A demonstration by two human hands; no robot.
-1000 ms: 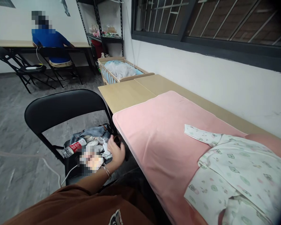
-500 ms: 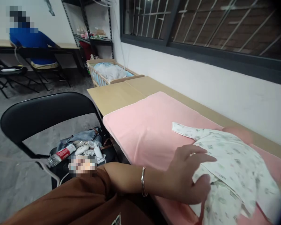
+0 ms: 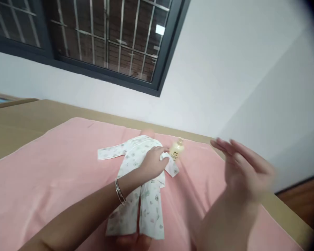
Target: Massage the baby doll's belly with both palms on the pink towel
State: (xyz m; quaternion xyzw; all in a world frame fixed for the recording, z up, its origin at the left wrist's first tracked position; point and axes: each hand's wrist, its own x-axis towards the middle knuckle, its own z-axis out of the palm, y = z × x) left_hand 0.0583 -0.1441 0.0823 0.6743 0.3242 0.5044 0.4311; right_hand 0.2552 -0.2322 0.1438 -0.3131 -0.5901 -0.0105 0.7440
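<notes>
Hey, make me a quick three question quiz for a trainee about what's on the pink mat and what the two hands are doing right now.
1. True or false: the left hand rests flat on the patterned baby suit.
2. What stands on the pink mat just right of the suit? A) small yellow bottle B) cup C) brush
3. Is the right hand holding anything?

Key: 1 true. 2 A, the small yellow bottle. 3 No, it is open in the air, blurred.

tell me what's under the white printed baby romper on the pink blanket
A doll's pinkish head shows above the white printed baby romper, the left hand resting on it; the body is covered.
</notes>
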